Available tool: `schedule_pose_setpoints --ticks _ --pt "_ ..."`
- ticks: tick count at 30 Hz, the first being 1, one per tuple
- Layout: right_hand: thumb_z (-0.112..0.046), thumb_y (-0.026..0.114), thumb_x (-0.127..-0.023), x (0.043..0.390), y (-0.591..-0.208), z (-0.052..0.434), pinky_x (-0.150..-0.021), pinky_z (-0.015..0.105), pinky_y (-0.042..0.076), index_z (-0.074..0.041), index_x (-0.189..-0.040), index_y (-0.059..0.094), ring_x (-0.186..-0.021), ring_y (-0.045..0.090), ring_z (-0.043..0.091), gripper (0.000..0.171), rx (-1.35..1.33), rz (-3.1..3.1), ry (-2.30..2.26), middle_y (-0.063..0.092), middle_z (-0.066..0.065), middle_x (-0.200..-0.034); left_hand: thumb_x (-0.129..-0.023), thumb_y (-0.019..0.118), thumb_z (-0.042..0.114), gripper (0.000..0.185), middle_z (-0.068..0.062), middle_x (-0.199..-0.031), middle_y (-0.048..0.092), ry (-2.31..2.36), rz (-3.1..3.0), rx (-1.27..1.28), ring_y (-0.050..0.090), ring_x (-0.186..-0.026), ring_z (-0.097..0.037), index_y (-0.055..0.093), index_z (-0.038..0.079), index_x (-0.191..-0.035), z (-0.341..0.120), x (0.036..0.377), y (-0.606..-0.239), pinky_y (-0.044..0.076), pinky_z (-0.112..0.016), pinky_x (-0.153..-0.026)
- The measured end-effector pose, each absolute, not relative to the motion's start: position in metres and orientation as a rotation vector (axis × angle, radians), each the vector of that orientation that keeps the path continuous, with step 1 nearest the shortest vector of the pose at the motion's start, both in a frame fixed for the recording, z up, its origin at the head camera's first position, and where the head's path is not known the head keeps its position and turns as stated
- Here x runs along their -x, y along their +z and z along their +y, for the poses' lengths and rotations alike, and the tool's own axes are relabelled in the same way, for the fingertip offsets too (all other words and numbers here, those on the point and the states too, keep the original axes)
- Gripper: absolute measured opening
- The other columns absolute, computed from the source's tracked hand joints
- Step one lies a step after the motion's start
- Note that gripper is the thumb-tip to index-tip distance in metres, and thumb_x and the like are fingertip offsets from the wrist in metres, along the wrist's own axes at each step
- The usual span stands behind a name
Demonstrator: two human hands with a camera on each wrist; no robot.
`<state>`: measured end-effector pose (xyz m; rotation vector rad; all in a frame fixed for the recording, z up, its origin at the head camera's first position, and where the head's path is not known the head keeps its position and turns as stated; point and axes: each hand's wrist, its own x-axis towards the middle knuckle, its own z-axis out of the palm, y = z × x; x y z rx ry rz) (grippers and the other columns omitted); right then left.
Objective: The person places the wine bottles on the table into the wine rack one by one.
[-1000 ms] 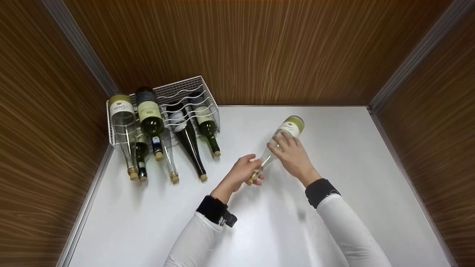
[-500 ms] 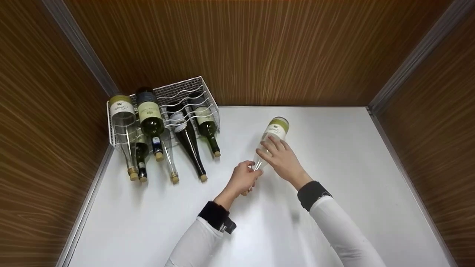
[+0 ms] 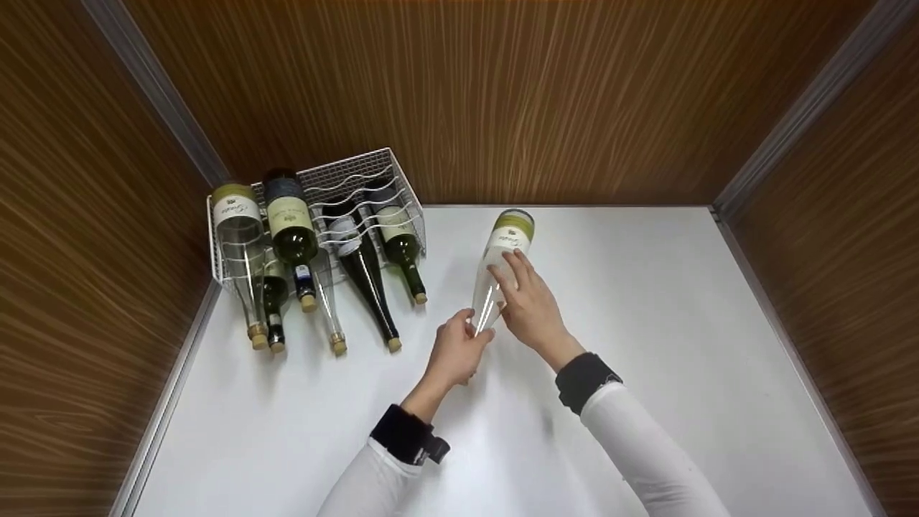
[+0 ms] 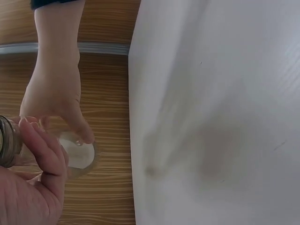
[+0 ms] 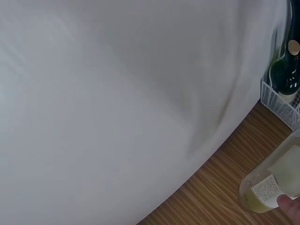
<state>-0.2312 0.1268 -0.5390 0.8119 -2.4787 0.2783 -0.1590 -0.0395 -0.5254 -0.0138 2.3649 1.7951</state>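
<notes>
I hold a clear glass bottle [image 3: 505,241] with a yellow-green label above the white table [image 3: 646,301], its base pointing at the back wall. My left hand [image 3: 465,332] grips the neck end; the cork is hidden in my palm. My right hand [image 3: 508,278] curls over the bottle's body just below the label. In the left wrist view my left hand [image 4: 33,178] wraps the neck [image 4: 8,143] and the right hand [image 4: 56,98] lies over the bottle's far end [image 4: 79,157]. The right wrist view shows the labelled base [image 5: 269,190] and one fingertip [image 5: 291,204].
A white wire rack [image 3: 362,176] stands in the back left corner and holds several bottles lying with their corked necks toward me. A dark bottle [image 5: 286,70] and the rack's corner [image 5: 281,104] show in the right wrist view. Wood-grain walls [image 3: 502,93] enclose three sides.
Both hands have carried the bottle leftward, toward the rack. Its base has swung from pointing back-right to pointing nearly straight at the back wall.
</notes>
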Motion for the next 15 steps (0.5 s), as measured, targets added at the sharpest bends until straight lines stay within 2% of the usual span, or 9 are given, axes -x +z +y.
schedule_pose_setpoints --ticks 3,8,11,15 --pt "-0.004 0.086 -0.071 0.230 -0.540 0.120 -0.103 0.047 0.043 -0.004 -0.143 0.032 -0.134 0.037 0.041 0.090 -0.722 -2.494 0.377 0.036 0.023 -0.142 -0.093 0.065 0.019 0.046 -0.007 -0.080 0.058 1.849 2.391 0.013 0.053 -0.043 -0.014 0.053 0.000 -0.134 -0.045 0.157 -0.525 0.043 -0.027 -0.035" --pt "-0.016 0.080 -0.083 0.227 -0.542 0.111 -0.099 0.043 0.046 0.009 -0.144 0.027 -0.129 0.042 0.039 0.084 -0.660 -2.531 0.445 0.037 0.027 -0.140 -0.092 0.065 0.017 0.042 -0.005 -0.075 0.059 1.911 2.476 0.014 0.054 -0.045 -0.013 0.056 -0.001 -0.128 -0.055 0.156 -0.522 0.045 -0.027 -0.038" --pt "-0.023 0.072 -0.091 0.226 -0.543 0.106 -0.093 0.043 0.051 0.008 -0.142 0.032 -0.126 0.046 0.038 0.072 -0.653 -2.553 0.461 0.040 0.026 -0.138 -0.092 0.066 0.016 0.044 -0.005 -0.073 0.060 1.942 2.519 0.021 0.054 -0.045 -0.013 0.055 -0.003 -0.130 -0.061 0.155 -0.518 0.047 -0.028 -0.039" --pt "-0.031 0.066 -0.095 0.226 -0.544 0.100 -0.085 0.047 0.053 -0.002 -0.141 0.042 -0.125 0.047 0.038 0.060 -0.676 -2.614 0.465 0.042 0.022 -0.138 -0.091 0.067 0.015 0.051 -0.005 -0.076 0.062 1.959 2.593 0.065 0.055 -0.046 -0.012 0.051 -0.008 -0.133 -0.070 0.155 -0.512 0.047 -0.028 -0.041"
